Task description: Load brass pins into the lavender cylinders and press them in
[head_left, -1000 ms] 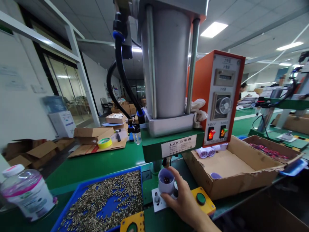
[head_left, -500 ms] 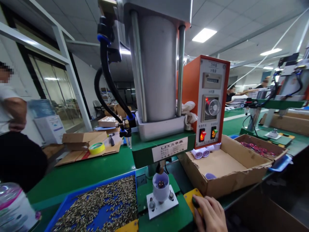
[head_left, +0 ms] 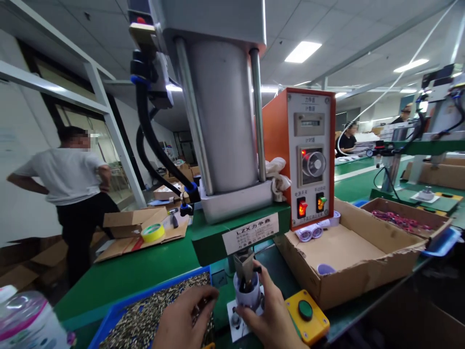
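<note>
A small lavender plastic cup stands on the white fixture plate under the ram of a green pneumatic press. The ram tip is down inside the cup. My right hand is closed round the cup's right side, thumb and forefinger on its rim. My left hand rests over the blue tray of small brass pieces, fingers curled into a pinch; what they hold is hidden.
An orange control box stands right of the press, with a yellow box bearing a green button below. An open cardboard box holds lavender cups. A plastic bottle sits bottom left. A person in a white shirt stands at left.
My right hand left the green button and took hold of the cup. The ram came down into the cup. My left hand came into view over the tray. The person at left moved further in.
</note>
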A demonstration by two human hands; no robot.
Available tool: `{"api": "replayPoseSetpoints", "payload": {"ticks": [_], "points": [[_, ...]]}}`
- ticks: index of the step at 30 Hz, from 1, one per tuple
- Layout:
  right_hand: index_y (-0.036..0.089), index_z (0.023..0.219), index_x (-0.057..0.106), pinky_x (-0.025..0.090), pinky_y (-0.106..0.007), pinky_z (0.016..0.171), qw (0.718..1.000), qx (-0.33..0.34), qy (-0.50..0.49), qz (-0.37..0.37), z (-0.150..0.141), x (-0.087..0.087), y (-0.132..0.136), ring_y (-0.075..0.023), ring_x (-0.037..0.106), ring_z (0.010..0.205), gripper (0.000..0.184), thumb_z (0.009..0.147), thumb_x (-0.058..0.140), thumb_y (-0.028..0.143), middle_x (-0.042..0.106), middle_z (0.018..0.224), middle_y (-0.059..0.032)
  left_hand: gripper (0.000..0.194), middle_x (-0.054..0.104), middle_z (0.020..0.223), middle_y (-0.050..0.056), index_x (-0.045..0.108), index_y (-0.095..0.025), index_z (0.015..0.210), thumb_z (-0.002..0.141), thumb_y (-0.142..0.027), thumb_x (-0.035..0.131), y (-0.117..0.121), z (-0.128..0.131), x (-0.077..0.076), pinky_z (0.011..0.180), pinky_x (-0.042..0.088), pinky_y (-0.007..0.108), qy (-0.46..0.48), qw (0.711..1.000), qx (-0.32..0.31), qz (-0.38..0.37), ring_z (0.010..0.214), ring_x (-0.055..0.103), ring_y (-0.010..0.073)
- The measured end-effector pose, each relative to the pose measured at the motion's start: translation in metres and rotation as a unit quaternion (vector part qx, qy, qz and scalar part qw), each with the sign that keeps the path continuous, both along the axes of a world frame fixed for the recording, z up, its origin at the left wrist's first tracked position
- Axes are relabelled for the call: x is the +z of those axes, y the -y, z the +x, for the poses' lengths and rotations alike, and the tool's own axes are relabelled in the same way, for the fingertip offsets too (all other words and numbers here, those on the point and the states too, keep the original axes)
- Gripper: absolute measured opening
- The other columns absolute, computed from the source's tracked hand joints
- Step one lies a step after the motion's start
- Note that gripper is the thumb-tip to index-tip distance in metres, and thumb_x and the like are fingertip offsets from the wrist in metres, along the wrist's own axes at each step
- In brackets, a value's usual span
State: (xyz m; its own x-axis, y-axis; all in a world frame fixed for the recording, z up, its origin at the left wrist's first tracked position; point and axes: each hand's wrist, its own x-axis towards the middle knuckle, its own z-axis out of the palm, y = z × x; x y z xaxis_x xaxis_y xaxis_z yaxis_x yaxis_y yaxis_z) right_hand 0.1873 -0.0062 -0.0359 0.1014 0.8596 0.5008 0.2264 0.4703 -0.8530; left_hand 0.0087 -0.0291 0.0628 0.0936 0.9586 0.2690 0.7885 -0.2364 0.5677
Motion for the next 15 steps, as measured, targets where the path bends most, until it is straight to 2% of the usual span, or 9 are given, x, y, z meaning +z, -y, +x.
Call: {"api": "replayPoseSetpoints", "payload": {"ticks": [4, 7, 10, 15], "points": [[0.024, 0.135, 0.046, 0.046, -0.037, 0.102, 0.999, -0.039, 0.015, 0.008, -0.001, -0.010, -0.004, -0.0260, 0.057, 0.120, 0.076, 0.063, 0.069, 0.012, 0.062, 0.127, -0.0068, 0.024, 0.070, 0.085, 0.000, 0.071, -0.026, 0.082, 0.081, -0.038, 0.051, -0.014, 0.024, 0.023, 0.075, 0.047, 0.030, -0.013, 0.999, -0.035, -0.019, 0.081, 0.065, 0.0190], [0.024, 0.136, 0.047, 0.048, -0.036, 0.100, 0.999, -0.039, 0.033, 0.018, 0.002, -0.013, -0.004, -0.0258, 0.058, 0.118, 0.076, 0.064, 0.069, 0.013, 0.063, 0.126, -0.0071, 0.023, 0.071, 0.085, 0.002, 0.070, -0.023, 0.080, 0.078, -0.035, 0.051, -0.021, 0.040, 0.035, 0.078, 0.047, 0.032, -0.028, 0.997, -0.052, -0.055, 0.084, 0.065, 0.0203], [0.023, 0.138, 0.046, 0.048, -0.037, 0.101, 0.999, -0.028, 0.040, 0.017, 0.003, -0.010, -0.002, -0.0260, 0.057, 0.120, 0.078, 0.064, 0.067, 0.012, 0.062, 0.128, -0.0076, 0.018, 0.072, 0.090, 0.003, 0.066, -0.021, 0.083, 0.076, -0.033, 0.054, -0.028, 0.054, 0.041, 0.083, 0.047, 0.032, -0.067, 0.992, -0.069, -0.078, 0.091, 0.065, 0.0211], [0.020, 0.135, 0.048, 0.044, -0.043, 0.105, 0.999, -0.024, 0.020, -0.004, 0.001, -0.004, -0.001, -0.0287, 0.055, 0.122, 0.078, 0.060, 0.066, 0.011, 0.060, 0.129, -0.0104, 0.011, 0.070, 0.092, 0.002, 0.060, -0.022, 0.083, 0.073, -0.026, 0.055, -0.034, 0.067, 0.039, 0.081, 0.046, 0.030, -0.095, 0.987, -0.098, -0.083, 0.088, 0.065, 0.0175]]}}
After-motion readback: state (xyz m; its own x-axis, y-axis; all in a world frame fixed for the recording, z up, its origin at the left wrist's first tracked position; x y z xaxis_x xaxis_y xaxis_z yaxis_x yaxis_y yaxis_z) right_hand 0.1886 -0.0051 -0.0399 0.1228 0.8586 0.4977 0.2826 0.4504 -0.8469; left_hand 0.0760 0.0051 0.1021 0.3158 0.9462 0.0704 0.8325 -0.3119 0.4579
